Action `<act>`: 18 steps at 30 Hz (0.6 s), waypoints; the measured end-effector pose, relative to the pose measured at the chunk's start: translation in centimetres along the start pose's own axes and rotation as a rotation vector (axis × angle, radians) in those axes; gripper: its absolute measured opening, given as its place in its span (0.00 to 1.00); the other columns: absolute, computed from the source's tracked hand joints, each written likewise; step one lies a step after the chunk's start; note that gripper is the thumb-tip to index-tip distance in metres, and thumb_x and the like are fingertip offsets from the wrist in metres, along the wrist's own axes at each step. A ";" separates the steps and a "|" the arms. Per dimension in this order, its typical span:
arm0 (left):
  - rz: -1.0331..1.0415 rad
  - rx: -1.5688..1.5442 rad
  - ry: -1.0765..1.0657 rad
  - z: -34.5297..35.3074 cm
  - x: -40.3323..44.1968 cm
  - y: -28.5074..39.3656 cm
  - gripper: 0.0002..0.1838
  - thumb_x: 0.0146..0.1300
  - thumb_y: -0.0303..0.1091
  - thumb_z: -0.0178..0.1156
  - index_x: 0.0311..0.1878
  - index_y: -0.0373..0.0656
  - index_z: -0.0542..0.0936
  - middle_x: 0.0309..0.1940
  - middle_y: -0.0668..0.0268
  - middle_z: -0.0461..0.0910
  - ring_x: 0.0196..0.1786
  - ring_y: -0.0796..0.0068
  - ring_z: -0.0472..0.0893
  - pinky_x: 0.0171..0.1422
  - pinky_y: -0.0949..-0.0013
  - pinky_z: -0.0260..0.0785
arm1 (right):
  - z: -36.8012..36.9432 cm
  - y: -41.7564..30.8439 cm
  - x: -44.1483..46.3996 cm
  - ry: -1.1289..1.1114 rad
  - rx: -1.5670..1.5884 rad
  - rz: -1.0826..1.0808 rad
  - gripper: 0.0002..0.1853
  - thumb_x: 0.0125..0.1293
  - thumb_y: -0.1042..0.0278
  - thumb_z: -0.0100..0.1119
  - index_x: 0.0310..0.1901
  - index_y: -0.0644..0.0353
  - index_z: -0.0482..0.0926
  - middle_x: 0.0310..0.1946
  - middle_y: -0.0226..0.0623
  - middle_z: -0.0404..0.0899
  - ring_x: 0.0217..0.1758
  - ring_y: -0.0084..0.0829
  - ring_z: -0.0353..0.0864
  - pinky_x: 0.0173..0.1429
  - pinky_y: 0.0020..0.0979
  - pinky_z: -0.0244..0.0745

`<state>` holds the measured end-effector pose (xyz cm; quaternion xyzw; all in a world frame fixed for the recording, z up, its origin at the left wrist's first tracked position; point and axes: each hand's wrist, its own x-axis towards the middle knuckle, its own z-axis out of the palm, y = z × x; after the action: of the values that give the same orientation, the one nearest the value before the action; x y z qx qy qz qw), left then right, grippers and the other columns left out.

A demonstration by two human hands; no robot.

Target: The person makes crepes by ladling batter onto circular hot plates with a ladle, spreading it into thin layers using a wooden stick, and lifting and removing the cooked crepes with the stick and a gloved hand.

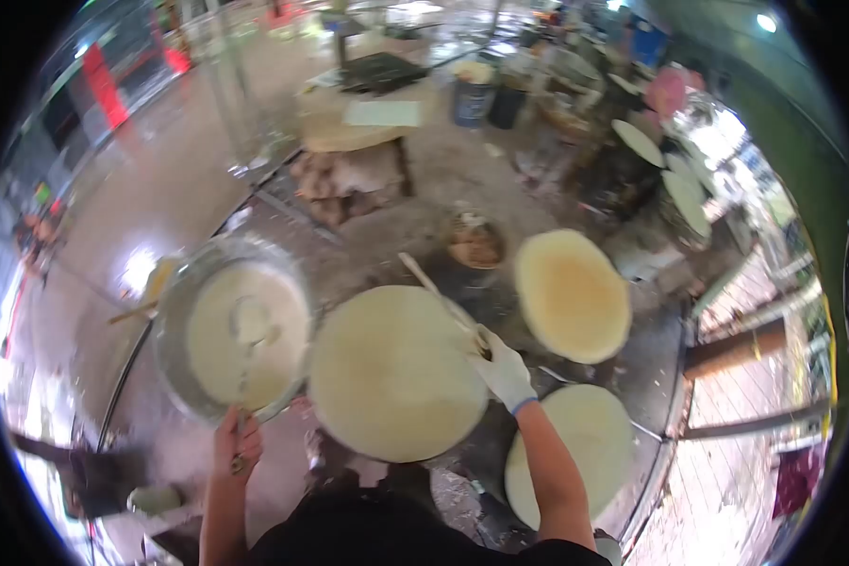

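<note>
Glossy floor (pixel 160 193) behind, a pale round sheet (pixel 396 377) lies between my left hand (pixel 238 441), gripping a ladle (pixel 244 375), and gloved right hand (pixel 506 374), clutching a wooden stick (pixel 435 290).

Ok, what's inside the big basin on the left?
Pale batter; the ladle in the left hand reaches over or into it, I can't tell which. The batter hides the bottom of the basin.

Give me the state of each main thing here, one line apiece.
Left hand: bare, closed on ladle
Metal basin: holding pale batter, not brimful
Right hand: gloved, gripping wooden stick
Wooden stick: slanting over middle crepe
Middle crepe: round, pale
Upper-right crepe: browner in the middle
Lower-right crepe: pale, partly hidden
</note>
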<state>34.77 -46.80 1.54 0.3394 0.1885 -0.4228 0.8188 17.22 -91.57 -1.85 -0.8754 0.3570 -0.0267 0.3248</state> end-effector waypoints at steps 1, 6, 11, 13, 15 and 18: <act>0.011 0.016 0.029 -1.3 0.1 1.2 0.18 0.74 0.49 0.44 0.39 0.44 0.73 0.18 0.74 0.62 0.12 0.85 0.59 0.12 0.80 0.54 | 2.0 -2.4 -0.9 -0.063 0.051 0.026 0.33 0.59 0.53 0.60 0.66 0.49 0.67 0.48 0.50 0.80 0.51 0.50 0.80 0.54 0.40 0.73; -0.017 0.148 0.131 -7.9 2.0 9.0 0.14 0.73 0.44 0.46 0.38 0.45 0.71 0.19 0.73 0.63 0.14 0.84 0.60 0.15 0.79 0.55 | 15.8 -13.4 -5.6 -0.268 0.652 0.134 0.25 0.65 0.59 0.55 0.63 0.58 0.70 0.35 0.38 0.82 0.30 0.25 0.79 0.35 0.30 0.76; -0.115 0.372 0.286 -14.4 4.0 15.5 0.08 0.69 0.38 0.50 0.34 0.47 0.70 0.19 0.75 0.63 0.15 0.85 0.61 0.15 0.79 0.53 | 24.6 -25.6 -8.4 -0.487 0.683 0.357 0.22 0.69 0.57 0.52 0.58 0.61 0.74 0.36 0.37 0.81 0.33 0.22 0.79 0.38 0.27 0.75; -0.205 0.435 0.246 -15.9 4.6 16.6 0.08 0.68 0.38 0.51 0.32 0.49 0.69 0.19 0.76 0.63 0.15 0.86 0.60 0.14 0.79 0.51 | 27.6 -27.1 -9.4 -0.411 0.749 0.222 0.21 0.70 0.57 0.51 0.58 0.62 0.74 0.44 0.43 0.81 0.44 0.30 0.80 0.50 0.29 0.74; -0.294 0.400 0.179 -17.0 4.2 17.7 0.07 0.67 0.35 0.51 0.32 0.48 0.69 0.19 0.74 0.64 0.14 0.84 0.61 0.13 0.77 0.51 | 27.9 -28.9 -11.1 -0.279 0.746 0.086 0.21 0.70 0.58 0.50 0.59 0.62 0.73 0.50 0.47 0.79 0.51 0.39 0.78 0.56 0.32 0.71; -0.324 0.593 0.054 -15.9 3.5 16.5 0.10 0.71 0.39 0.49 0.33 0.47 0.69 0.18 0.71 0.63 0.10 0.83 0.58 0.09 0.77 0.48 | 30.6 -28.3 -13.2 0.037 0.431 -0.278 0.20 0.71 0.61 0.47 0.60 0.60 0.72 0.54 0.50 0.76 0.54 0.46 0.77 0.55 0.38 0.74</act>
<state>49.97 -30.60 -5.09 0.5393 0.1303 -0.5747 0.6015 33.14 -51.13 -6.90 -0.8260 0.2252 -0.1625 0.4904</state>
